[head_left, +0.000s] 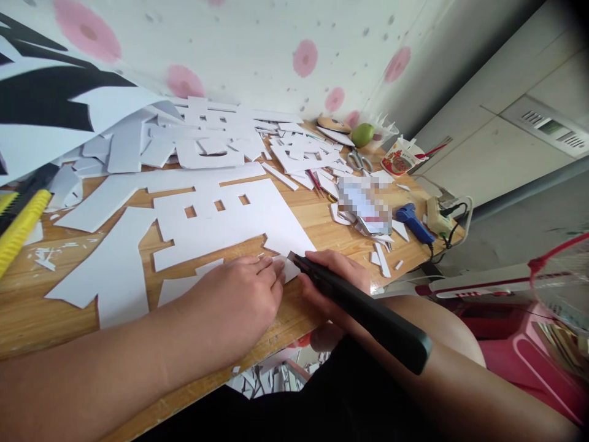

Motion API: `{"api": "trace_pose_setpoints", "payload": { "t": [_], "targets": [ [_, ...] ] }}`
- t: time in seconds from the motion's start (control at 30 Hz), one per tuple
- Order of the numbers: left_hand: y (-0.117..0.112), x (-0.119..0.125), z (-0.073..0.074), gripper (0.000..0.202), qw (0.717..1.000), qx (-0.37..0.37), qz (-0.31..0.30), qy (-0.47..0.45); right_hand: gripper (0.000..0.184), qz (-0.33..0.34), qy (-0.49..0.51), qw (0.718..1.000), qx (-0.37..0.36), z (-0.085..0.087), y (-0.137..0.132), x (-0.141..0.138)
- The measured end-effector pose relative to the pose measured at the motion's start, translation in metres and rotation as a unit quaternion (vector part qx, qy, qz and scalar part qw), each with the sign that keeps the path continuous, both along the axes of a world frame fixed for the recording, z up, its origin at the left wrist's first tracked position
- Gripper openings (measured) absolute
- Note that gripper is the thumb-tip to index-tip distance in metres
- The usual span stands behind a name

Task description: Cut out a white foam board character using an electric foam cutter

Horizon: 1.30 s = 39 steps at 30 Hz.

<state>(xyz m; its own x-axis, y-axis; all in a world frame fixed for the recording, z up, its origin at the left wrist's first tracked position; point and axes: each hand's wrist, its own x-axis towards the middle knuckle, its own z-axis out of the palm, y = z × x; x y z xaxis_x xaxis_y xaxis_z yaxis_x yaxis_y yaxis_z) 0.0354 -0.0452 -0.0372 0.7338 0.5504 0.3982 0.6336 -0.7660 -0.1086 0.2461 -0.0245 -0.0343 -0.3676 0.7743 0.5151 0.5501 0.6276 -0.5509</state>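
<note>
My right hand (338, 273) is wrapped round a black utility knife (377, 316), its handle slanting back toward my lap. The short blade lies at the lower right corner of a white foam board sheet (230, 212), close to my left fingertips. That sheet has stepped edges and several small rectangular cutouts. Lying palm down at its near edge, my left hand (243, 294) presses on the board with fingers laid out and holds nothing. An angular white cut piece (117, 252) lies left of the sheet.
White offcuts (207, 138) are heaped along the wall. A yellow cutter (23, 230) is at far left. Toward the right are scissors (359, 162), a partly blurred phone (365, 202), a blue glue gun (415, 223), a paper cup (400, 158) and a green fruit (362, 135). Scraps (271, 377) lie below the table.
</note>
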Motion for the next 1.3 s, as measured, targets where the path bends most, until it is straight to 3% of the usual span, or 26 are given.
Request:
{"api": "trace_pose_setpoints", "payload": {
  "t": [0.17, 0.4, 0.73, 1.0, 1.3],
  "targets": [
    [0.0, 0.0, 0.0, 0.036, 0.999, -0.006, 0.023, 0.028, 0.01, 0.018, -0.046, 0.999, -0.013, 0.012, 0.002, -0.003],
    [-0.004, 0.003, 0.006, 0.031, 0.997, -0.053, 0.039, 0.037, 0.009, 0.044, -0.062, 0.997, 0.007, 0.015, 0.002, -0.001],
    [-0.004, 0.004, 0.006, 0.029, 0.999, -0.021, 0.042, 0.005, 0.009, 0.009, -0.067, 0.998, -0.012, 0.01, -0.01, -0.001],
    [-0.003, 0.002, 0.004, 0.032, 0.996, -0.077, 0.036, 0.023, 0.012, -0.009, -0.039, 0.999, -0.024, 0.011, -0.021, -0.004],
    [-0.004, 0.004, 0.009, 0.04, 0.997, -0.063, 0.037, 0.028, 0.009, -0.062, -0.01, 0.998, -0.027, 0.002, -0.035, -0.007]
  ]
}}
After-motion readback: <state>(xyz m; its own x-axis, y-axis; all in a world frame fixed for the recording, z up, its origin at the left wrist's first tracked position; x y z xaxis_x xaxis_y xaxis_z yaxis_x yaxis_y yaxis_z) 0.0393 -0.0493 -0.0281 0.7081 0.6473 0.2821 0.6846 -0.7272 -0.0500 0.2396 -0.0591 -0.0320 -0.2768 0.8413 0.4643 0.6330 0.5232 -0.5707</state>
